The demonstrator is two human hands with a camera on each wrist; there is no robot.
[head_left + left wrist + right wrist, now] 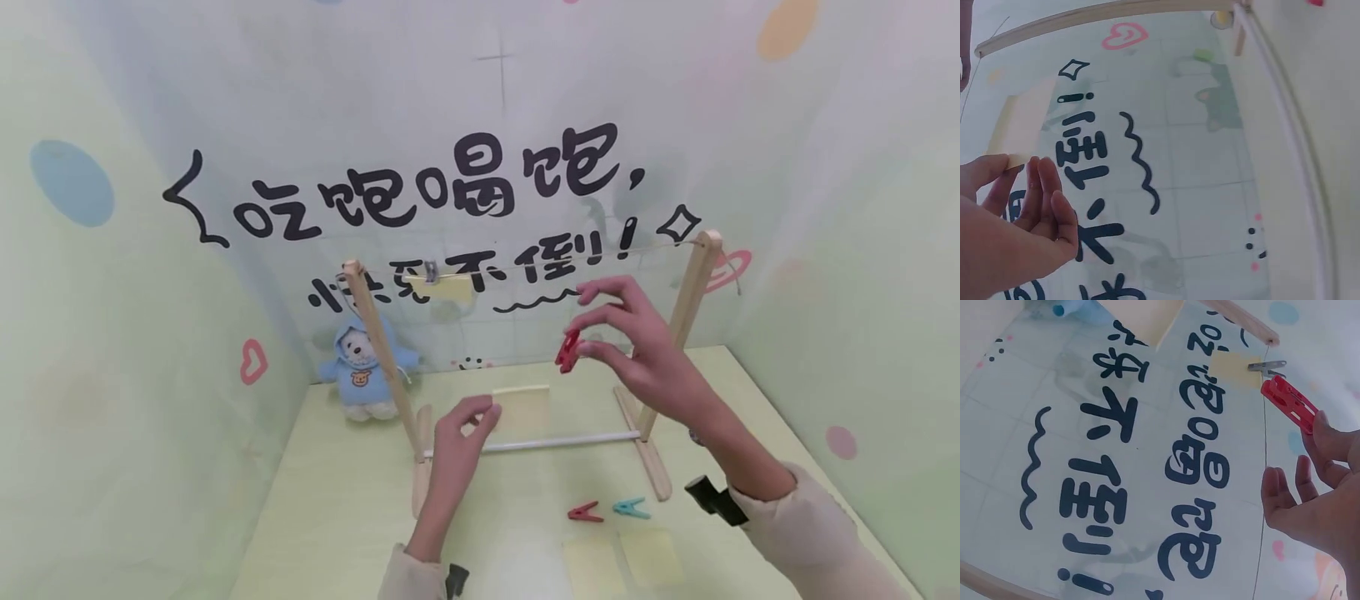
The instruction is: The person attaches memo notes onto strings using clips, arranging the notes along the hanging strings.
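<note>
My left hand (459, 437) pinches a pale yellow sticky note (522, 410) by its edge, thumb against fingers, inside the wooden frame and below its string. In the left wrist view the same note (1025, 119) stands up from the fingertips. Higher and to the right, my right hand (648, 354) holds a red clothespin (568, 350) between thumb and fingers. The right wrist view shows that red clothespin (1291, 404) close to the string (1265, 450). Toward the string's left end, a grey clothespin (431, 272) clips another yellow note (450, 288).
The frame has wooden posts (686, 308) and a white crossbar (562, 442). In front lie a second red clothespin (585, 512), a teal clothespin (632, 507) and two yellow notes (592, 567) on the table (322, 517). A plush toy in blue (365, 375) sits behind the left post.
</note>
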